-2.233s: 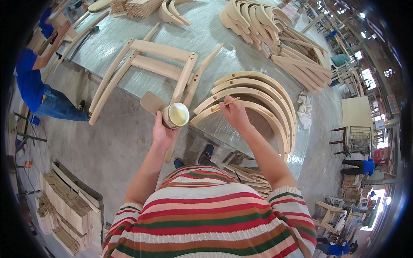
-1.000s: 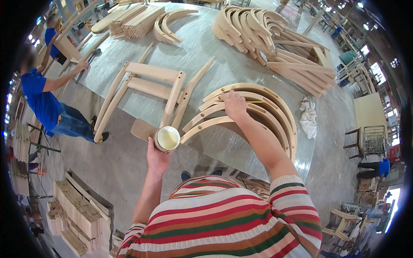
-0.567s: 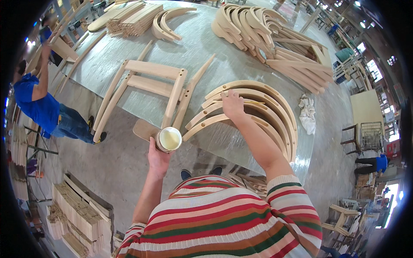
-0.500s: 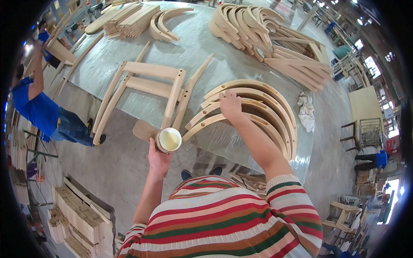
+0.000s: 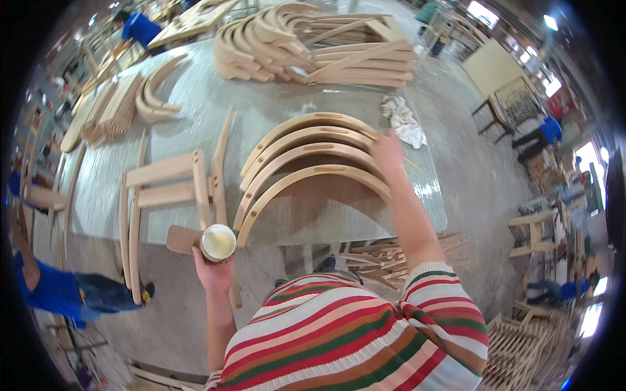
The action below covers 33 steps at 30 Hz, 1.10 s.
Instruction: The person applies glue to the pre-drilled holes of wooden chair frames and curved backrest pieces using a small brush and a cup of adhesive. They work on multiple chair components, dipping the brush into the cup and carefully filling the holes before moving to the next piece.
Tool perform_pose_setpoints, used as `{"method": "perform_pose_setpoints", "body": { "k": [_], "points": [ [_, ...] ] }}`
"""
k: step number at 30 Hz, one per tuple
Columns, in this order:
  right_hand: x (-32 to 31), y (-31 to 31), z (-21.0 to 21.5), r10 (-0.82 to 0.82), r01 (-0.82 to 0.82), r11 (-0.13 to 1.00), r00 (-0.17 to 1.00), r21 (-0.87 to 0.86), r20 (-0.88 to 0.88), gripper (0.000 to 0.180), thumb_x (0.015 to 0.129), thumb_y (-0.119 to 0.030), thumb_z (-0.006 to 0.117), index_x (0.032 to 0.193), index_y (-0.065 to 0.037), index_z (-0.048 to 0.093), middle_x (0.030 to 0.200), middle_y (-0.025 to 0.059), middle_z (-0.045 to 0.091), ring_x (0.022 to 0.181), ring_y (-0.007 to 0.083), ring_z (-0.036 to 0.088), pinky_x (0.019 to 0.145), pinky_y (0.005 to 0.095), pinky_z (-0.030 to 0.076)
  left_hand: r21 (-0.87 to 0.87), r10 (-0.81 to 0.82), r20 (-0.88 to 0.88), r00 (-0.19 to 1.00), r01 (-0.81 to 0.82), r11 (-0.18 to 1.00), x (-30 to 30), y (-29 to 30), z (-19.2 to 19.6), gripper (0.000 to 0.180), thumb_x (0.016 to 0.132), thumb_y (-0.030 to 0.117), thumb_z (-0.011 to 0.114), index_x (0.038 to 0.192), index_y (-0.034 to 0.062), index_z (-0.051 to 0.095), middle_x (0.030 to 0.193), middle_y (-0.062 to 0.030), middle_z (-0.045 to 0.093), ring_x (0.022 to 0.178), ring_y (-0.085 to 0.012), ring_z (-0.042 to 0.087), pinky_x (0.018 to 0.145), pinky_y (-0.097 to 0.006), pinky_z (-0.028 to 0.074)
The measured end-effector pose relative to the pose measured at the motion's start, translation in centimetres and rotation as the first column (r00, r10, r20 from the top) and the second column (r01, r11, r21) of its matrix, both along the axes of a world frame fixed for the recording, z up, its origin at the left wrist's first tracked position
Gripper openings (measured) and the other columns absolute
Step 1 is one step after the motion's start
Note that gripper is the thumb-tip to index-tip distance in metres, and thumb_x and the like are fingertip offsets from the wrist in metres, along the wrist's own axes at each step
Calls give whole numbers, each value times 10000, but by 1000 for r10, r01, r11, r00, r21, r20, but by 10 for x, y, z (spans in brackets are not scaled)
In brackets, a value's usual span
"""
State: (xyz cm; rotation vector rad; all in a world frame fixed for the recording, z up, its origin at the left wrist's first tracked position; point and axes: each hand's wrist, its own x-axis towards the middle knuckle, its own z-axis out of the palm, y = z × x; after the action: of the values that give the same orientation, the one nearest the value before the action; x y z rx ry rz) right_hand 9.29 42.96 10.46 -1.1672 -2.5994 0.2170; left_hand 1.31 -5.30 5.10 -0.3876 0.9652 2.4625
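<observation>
My left hand [image 5: 214, 272] is closed around a round tub [image 5: 218, 243] of pale cream-coloured liquid, held upright at the table's near edge. A flat brown wooden piece [image 5: 184, 239] shows just left of the tub; whether my hand touches it I cannot tell. Several curved wooden rails [image 5: 313, 171] stand nested on the table, with oblong slots in their edges and holes near their ends. My right hand [image 5: 389, 155] is closed at the right ends of these rails. A thin yellowish stick [image 5: 413, 164] sticks out from it; its tip is hidden.
A part-built chair frame [image 5: 166, 176] stands left of the rails. Stacked curved parts [image 5: 261, 45] and slats [image 5: 114, 107] lie farther back on the table [image 5: 195, 85]. A crumpled white cloth [image 5: 404, 122] lies at the right. A co-worker in blue [image 5: 49, 287] stands at the left.
My right hand has moved from the rails' left part to their right ends, carrying the stick. The view has turned rightward. My left hand still holds the tub.
</observation>
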Motion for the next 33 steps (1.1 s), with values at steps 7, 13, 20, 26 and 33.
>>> {"method": "perform_pose_setpoints", "body": {
  "k": [7, 13, 20, 26, 33],
  "points": [
    [204, 64, -78, -296, 311, 949, 811, 57, 505, 288, 805, -134, 528, 1080, -67, 580, 1190, 137, 470, 1084, 319, 493, 848, 409, 477, -47, -152, -71, 986, 149, 988, -10, 73, 27, 516, 964, 470, 274, 1319, 109, 379, 1337, -80, 425, 1218, -282, 416, 970, -513, 347],
    [226, 55, -89, -49, 81, 996, 879, -46, 474, 242, 782, -132, 521, 977, -33, 626, 1109, 141, 506, 1002, 328, 511, 817, 416, 477, -94, -319, -45, 947, 314, 945, -5, 170, 43, 486, 969, 445, 285, 1292, 106, 412, 1296, -95, 478, 1186, -279, 465, 945, -514, 388],
    [209, 75, 55, 31, -36, 979, 999, 202, 28, 238, 875, -229, 520, 894, -23, 637, 888, 135, 581, 825, 263, 573, 714, 389, 474, -109, -562, -51, 826, 554, 825, 19, 280, 42, 444, 968, 426, 325, 1247, 109, 459, 1222, -60, 541, 1090, -206, 541, 888, -405, 453],
    [183, 39, 99, -134, -527, 693, 576, -492, -806, 204, 909, -211, 561, 875, -12, 588, 720, 34, 593, 627, 82, 554, 553, 221, 441, -122, -662, -30, 749, 654, 746, 45, 339, 60, 389, 974, 397, 341, 1242, 137, 449, 1201, -26, 548, 1066, -180, 551, 882, -388, 452],
    [136, 3, 83, -94, -458, 726, 672, -512, -735, 166, 894, -152, 582, 845, -2, 534, 693, 43, 595, 623, 71, 554, 562, 211, 454, -117, -709, -33, 705, 702, 703, 39, 359, 57, 439, 968, 419, 347, 1272, 116, 440, 1226, -28, 540, 1108, -180, 527, 902, -387, 436]
  ]
}}
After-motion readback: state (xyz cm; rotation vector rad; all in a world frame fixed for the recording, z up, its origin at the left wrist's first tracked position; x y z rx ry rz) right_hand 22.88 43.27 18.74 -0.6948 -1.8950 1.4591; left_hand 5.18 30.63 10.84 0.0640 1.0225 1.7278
